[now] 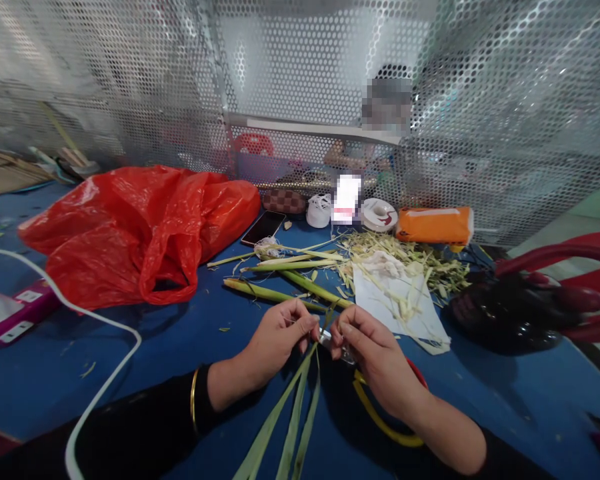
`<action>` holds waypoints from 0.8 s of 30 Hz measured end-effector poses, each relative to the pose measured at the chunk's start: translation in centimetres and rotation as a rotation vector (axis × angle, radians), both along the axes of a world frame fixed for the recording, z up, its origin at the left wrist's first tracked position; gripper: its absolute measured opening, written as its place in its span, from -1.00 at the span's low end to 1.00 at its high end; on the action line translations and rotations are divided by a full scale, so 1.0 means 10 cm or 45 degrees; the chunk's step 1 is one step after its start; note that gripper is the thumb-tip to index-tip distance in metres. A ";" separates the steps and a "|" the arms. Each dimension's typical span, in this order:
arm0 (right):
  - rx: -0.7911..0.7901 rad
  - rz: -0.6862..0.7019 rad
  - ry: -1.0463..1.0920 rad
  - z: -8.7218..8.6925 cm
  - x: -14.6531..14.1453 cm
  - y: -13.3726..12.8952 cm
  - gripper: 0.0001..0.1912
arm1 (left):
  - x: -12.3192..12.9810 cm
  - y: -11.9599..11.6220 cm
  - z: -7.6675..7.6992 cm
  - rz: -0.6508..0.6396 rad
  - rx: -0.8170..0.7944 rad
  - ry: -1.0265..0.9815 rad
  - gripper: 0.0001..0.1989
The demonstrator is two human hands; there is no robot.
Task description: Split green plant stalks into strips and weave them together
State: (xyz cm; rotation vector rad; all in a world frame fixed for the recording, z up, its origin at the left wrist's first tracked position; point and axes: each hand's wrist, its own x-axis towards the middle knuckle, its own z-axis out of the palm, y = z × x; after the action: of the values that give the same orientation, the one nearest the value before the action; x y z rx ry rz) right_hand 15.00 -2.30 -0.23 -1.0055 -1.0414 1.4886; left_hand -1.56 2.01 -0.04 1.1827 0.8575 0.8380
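Long green leaf strips come together between my hands, their narrow ends rising past my fingertips and their wide ends hanging toward me. My left hand is closed in a pinch just left of where they meet; a faint thin thread seems to run through its fingers. Right of the strips, my right hand is closed with thumb and fingers pressed together; what it pinches is too small to make out. A small shiny clear object shows partly behind the right fingers. Below that hand lies a yellow loop, partly covered.
Green stalks lie just beyond my hands, beside white paper and leaf scraps. A red plastic bag and a white cable occupy the left. A dark red-handled object stands right. Behind is perforated metal mesh.
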 end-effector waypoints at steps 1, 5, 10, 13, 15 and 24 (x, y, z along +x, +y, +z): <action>0.003 -0.004 -0.007 0.00 0.00 0.00 -0.77 | 0.00 0.00 0.00 0.010 -0.008 0.005 -0.66; 0.019 -0.011 -0.037 0.00 -0.01 0.00 -0.78 | 0.01 -0.01 0.00 0.034 -0.018 0.019 -0.66; 0.005 -0.016 -0.082 0.01 -0.01 0.01 -0.77 | 0.01 0.01 -0.01 0.041 -0.008 0.041 -0.66; -0.056 0.000 -0.124 0.02 -0.01 0.02 -0.77 | 0.00 0.03 -0.01 0.019 -0.039 0.070 -0.66; -0.080 0.010 -0.126 0.04 0.00 0.03 -0.78 | -0.01 0.04 0.00 -0.002 -0.076 0.084 -0.65; 0.069 0.006 -0.379 0.11 0.06 0.01 -0.76 | -0.05 0.06 -0.01 -0.051 -0.280 0.124 -0.80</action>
State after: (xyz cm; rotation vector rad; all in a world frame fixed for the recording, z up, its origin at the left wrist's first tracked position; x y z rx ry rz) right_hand 15.61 -2.17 0.83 -1.2113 -1.2873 1.3323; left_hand -2.05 2.59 -0.10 1.0498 0.9767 0.6400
